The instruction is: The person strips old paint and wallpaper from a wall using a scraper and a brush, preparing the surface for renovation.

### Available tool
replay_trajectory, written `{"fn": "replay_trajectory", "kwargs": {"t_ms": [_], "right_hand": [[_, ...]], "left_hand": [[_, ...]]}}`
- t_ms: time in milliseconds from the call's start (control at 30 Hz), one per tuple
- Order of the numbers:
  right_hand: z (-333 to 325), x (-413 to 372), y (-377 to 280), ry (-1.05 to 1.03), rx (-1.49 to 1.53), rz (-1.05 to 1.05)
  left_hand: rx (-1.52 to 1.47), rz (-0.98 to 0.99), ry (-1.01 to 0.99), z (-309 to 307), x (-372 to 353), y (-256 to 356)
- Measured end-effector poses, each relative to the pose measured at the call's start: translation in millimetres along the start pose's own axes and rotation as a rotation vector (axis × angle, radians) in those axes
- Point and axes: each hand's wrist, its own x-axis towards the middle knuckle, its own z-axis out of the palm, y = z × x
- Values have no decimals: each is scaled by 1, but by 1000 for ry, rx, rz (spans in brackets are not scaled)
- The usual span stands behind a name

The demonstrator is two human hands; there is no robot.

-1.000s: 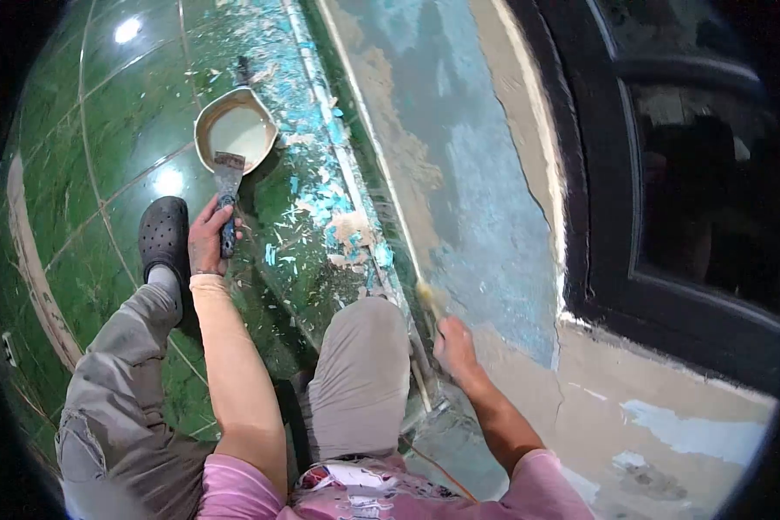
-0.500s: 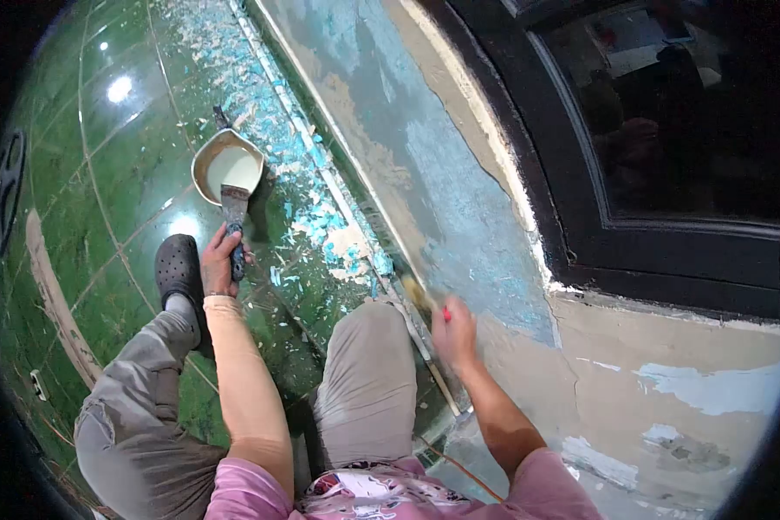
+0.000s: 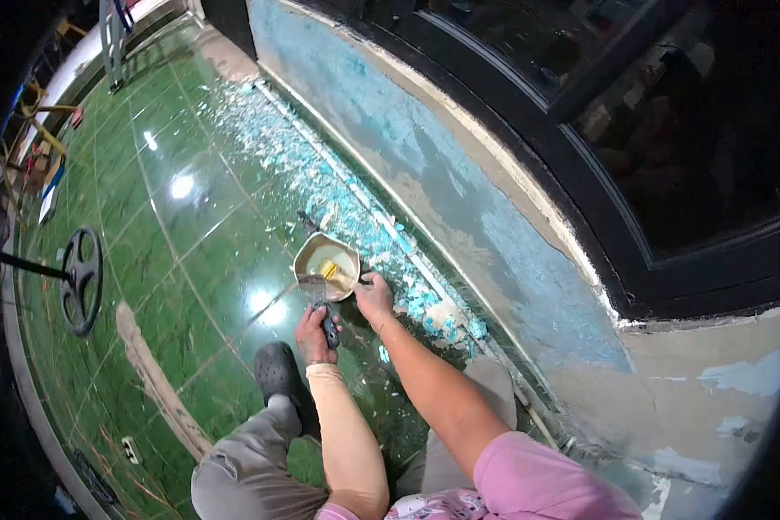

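A cream pot [image 3: 300, 264] with pale liquid inside stands on the green tiled floor, its dark handle pointing away. My left hand [image 3: 317, 336] is closed round the dark handle of a putty knife [image 3: 330, 331], whose blade lies at the pot's near rim. My right hand [image 3: 375, 301] is closed at the right side of the rim, on a brush [image 3: 329, 269] whose yellow part shows inside the pot. My fingers partly hide the brush's handle.
Blue and white paint flakes [image 3: 321, 195] litter the floor along a white pipe [image 3: 364, 199]. The wall [image 3: 459, 173] has patchy blue and bare areas below a black-framed window [image 3: 598, 165]. A dark wheel [image 3: 81, 282] stands at left. My dark clog [image 3: 279, 373] is near the pot.
My right hand has moved from the wall to the pot, with the brush now inside it. The putty knife stays in my left hand by the rim. The view has shifted.
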Motion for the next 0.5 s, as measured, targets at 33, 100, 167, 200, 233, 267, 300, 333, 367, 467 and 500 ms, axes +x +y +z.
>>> {"fn": "replay_trajectory", "kwargs": {"t_ms": [33,100,167,200,233,267,300,333,367,467,500], "right_hand": [[-2,3,0,17,-61,106],[-9,6,1,41,-78,143],[-13,7,13,-4,-127,232],[-12,0,10,-58,-1,346],[-12,-7,3,-108,134,454],[-12,-9,-7,-151,277,553],[1,-4,7,-191,355,567],[10,-3,3,-183,350,582],[28,2,13,-118,313,550],[57,11,19,165,-36,299],[64,11,29,202,-22,278]], "left_hand": [[-12,-1,-2,2,5,-1],[-9,19,89,6,12,-5],[29,34,101,4,21,-6],[51,40,101,4,26,-6],[55,46,121,7,31,-3],[60,50,127,11,38,3],[69,50,128,14,45,10],[82,49,124,15,54,15],[169,118,110,16,68,19],[322,149,-3,20,100,34],[292,207,-6,35,106,36]]}}
